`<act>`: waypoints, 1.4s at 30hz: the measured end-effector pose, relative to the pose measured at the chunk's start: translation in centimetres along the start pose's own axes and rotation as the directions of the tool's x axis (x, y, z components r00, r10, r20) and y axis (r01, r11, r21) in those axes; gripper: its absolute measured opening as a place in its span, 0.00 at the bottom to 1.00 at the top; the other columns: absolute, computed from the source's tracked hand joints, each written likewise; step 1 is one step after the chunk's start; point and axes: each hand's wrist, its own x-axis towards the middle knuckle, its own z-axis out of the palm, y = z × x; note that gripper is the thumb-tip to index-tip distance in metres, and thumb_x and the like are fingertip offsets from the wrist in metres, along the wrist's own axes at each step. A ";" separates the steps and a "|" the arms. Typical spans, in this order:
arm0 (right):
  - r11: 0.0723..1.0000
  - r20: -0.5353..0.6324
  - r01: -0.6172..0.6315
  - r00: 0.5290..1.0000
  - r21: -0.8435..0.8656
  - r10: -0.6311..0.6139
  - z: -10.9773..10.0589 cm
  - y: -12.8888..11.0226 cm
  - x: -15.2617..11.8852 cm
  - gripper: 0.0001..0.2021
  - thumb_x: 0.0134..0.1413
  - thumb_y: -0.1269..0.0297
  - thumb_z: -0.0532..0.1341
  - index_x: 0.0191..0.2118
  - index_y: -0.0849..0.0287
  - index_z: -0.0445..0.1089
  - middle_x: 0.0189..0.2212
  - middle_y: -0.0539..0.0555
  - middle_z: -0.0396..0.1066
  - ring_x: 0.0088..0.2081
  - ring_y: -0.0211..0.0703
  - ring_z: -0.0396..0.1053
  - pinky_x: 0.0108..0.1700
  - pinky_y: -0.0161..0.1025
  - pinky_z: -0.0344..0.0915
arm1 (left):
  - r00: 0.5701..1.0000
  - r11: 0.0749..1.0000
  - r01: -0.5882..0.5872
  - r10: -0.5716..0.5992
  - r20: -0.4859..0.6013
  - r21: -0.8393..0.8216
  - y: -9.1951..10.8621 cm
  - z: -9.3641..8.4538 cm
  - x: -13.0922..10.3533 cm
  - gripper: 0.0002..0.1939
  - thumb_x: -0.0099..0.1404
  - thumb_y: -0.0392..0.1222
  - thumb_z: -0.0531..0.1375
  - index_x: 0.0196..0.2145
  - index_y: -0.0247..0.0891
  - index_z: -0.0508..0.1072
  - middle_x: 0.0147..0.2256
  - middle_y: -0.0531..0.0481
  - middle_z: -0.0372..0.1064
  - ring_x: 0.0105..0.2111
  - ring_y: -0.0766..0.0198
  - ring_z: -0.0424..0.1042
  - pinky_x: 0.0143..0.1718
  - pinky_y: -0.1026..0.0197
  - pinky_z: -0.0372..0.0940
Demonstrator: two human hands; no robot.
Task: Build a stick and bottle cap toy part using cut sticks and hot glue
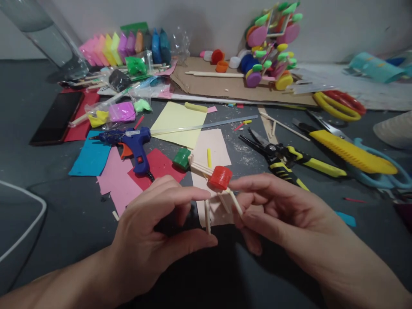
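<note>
Between my hands, above the dark table, is a small model of thin wooden sticks [207,216] with a red ridged bottle cap [220,177] on top. A row of parallel sticks [201,167] juts from beside the cap toward the upper left. My left hand [161,219] pinches an upright stick, forefinger at its top and thumb at its foot. My right hand [283,219] grips a slanted stick of the same model between thumb and fingers. Just behind the model a green bottle cap [182,159] lies by pale pink paper [215,146].
A blue glue gun [137,143] lies on coloured paper at left, near a phone [58,116]. To the right are pliers [283,156], a yellow cutter [354,150] and scissors [341,105]. Behind stand decorated stick models [254,77] on cardboard [206,86]. A white cable [38,199] curves at far left.
</note>
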 end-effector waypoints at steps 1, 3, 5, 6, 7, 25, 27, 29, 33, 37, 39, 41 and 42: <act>0.999 0.025 -0.008 1.000 0.051 0.007 0.0 0.1 0.2 0.13 0.61 0.61 0.67 0.51 0.45 0.74 0.26 0.45 0.72 0.24 0.32 0.71 0.28 0.26 0.68 | 1.000 1.000 -0.004 0.004 0.006 -0.005 0.0 0.1 0.0 0.17 0.61 0.40 0.71 0.48 0.44 0.76 0.25 0.58 0.62 0.26 0.69 0.63 0.27 0.65 0.59; 0.993 0.077 -0.021 0.997 0.112 0.013 0.2 0.3 0.4 0.14 0.60 0.64 0.68 0.51 0.45 0.74 0.29 0.45 0.73 0.24 0.31 0.73 0.28 0.26 0.69 | 1.000 1.000 -0.003 0.003 0.017 -0.012 0.1 0.2 0.0 0.16 0.61 0.41 0.70 0.47 0.45 0.76 0.25 0.58 0.63 0.26 0.68 0.63 0.29 0.64 0.60; 0.989 0.106 -0.040 0.994 0.145 0.025 0.3 0.4 0.4 0.11 0.60 0.65 0.68 0.48 0.47 0.75 0.29 0.45 0.74 0.24 0.31 0.74 0.27 0.25 0.69 | 1.000 1.000 0.000 0.000 0.014 -0.016 0.2 0.3 0.1 0.15 0.61 0.41 0.70 0.47 0.45 0.76 0.25 0.58 0.63 0.24 0.68 0.62 0.29 0.63 0.60; 0.986 0.117 -0.054 0.992 0.159 0.036 0.5 0.4 0.4 0.09 0.60 0.66 0.68 0.46 0.49 0.76 0.29 0.46 0.74 0.24 0.32 0.74 0.27 0.25 0.69 | 1.000 1.000 0.000 0.000 0.013 -0.016 0.2 0.4 0.1 0.15 0.62 0.42 0.70 0.46 0.45 0.76 0.25 0.58 0.63 0.24 0.68 0.62 0.29 0.63 0.60; 0.983 0.121 -0.063 0.992 0.175 0.042 0.6 0.4 0.3 0.08 0.60 0.66 0.68 0.45 0.50 0.76 0.28 0.46 0.74 0.23 0.32 0.74 0.26 0.25 0.69 | 1.000 1.000 0.004 -0.004 0.007 -0.015 0.2 0.5 0.2 0.15 0.62 0.43 0.70 0.46 0.45 0.76 0.24 0.58 0.64 0.23 0.69 0.61 0.29 0.63 0.60; 0.964 0.068 -0.041 0.997 0.261 0.024 1.6 1.2 0.1 0.06 0.59 0.65 0.69 0.43 0.52 0.76 0.32 0.49 0.77 0.28 0.34 0.75 0.31 0.28 0.73 | 1.000 1.000 -0.014 0.014 0.017 -0.022 0.2 0.9 0.4 0.14 0.62 0.42 0.69 0.46 0.42 0.77 0.25 0.58 0.67 0.23 0.69 0.63 0.32 0.62 0.60; 0.966 0.067 -0.054 0.997 0.252 0.038 1.7 1.1 0.1 0.07 0.58 0.63 0.70 0.42 0.53 0.75 0.31 0.50 0.77 0.27 0.34 0.74 0.30 0.28 0.73 | 1.000 1.000 -0.021 0.021 0.018 -0.003 0.3 0.9 0.4 0.14 0.63 0.43 0.69 0.46 0.41 0.76 0.25 0.58 0.66 0.23 0.69 0.62 0.32 0.62 0.60; 0.960 0.074 -0.073 0.996 0.269 0.055 1.8 0.9 0.3 0.09 0.56 0.61 0.71 0.40 0.55 0.72 0.30 0.50 0.77 0.27 0.34 0.73 0.30 0.27 0.72 | 0.999 1.000 -0.022 0.022 0.026 0.010 0.3 0.9 0.4 0.13 0.64 0.43 0.68 0.46 0.41 0.76 0.25 0.58 0.65 0.23 0.69 0.62 0.31 0.62 0.60; 0.942 0.089 -0.093 0.994 0.321 0.068 2.1 0.7 0.5 0.12 0.54 0.61 0.72 0.37 0.56 0.70 0.29 0.49 0.77 0.26 0.32 0.72 0.29 0.25 0.71 | 0.999 0.999 -0.032 0.032 0.043 0.005 0.4 0.9 0.3 0.14 0.63 0.43 0.69 0.46 0.38 0.75 0.25 0.59 0.64 0.24 0.71 0.62 0.31 0.65 0.60; 0.929 0.089 -0.102 0.993 0.357 0.075 2.4 0.7 0.3 0.12 0.53 0.62 0.73 0.38 0.55 0.69 0.28 0.47 0.76 0.26 0.31 0.72 0.30 0.25 0.72 | 0.998 0.999 -0.042 0.042 0.049 -0.004 0.4 1.0 0.3 0.15 0.64 0.41 0.69 0.46 0.36 0.75 0.25 0.59 0.63 0.25 0.72 0.62 0.31 0.67 0.60; 0.922 0.071 -0.087 0.995 0.378 0.065 2.5 0.8 0.2 0.13 0.52 0.62 0.74 0.36 0.55 0.69 0.26 0.46 0.75 0.25 0.31 0.72 0.29 0.24 0.72 | 0.998 0.999 -0.040 0.040 0.054 0.002 0.4 1.0 0.3 0.15 0.64 0.41 0.69 0.47 0.36 0.75 0.26 0.60 0.63 0.25 0.72 0.62 0.32 0.67 0.61; 0.924 0.044 -0.067 0.998 0.376 0.054 2.6 0.8 0.2 0.14 0.51 0.62 0.75 0.33 0.55 0.68 0.25 0.46 0.75 0.25 0.30 0.72 0.28 0.24 0.72 | 0.998 0.999 -0.040 0.040 0.051 0.001 0.4 1.1 0.3 0.15 0.64 0.41 0.69 0.47 0.35 0.75 0.26 0.60 0.63 0.25 0.73 0.62 0.31 0.67 0.61; 0.929 0.032 -0.058 0.998 0.367 0.049 2.7 0.8 0.2 0.14 0.50 0.62 0.75 0.32 0.56 0.68 0.25 0.46 0.75 0.25 0.30 0.72 0.28 0.23 0.72 | 0.998 0.999 -0.044 0.044 0.046 0.001 0.4 1.1 0.3 0.15 0.64 0.42 0.69 0.46 0.35 0.75 0.25 0.60 0.63 0.25 0.73 0.62 0.31 0.67 0.61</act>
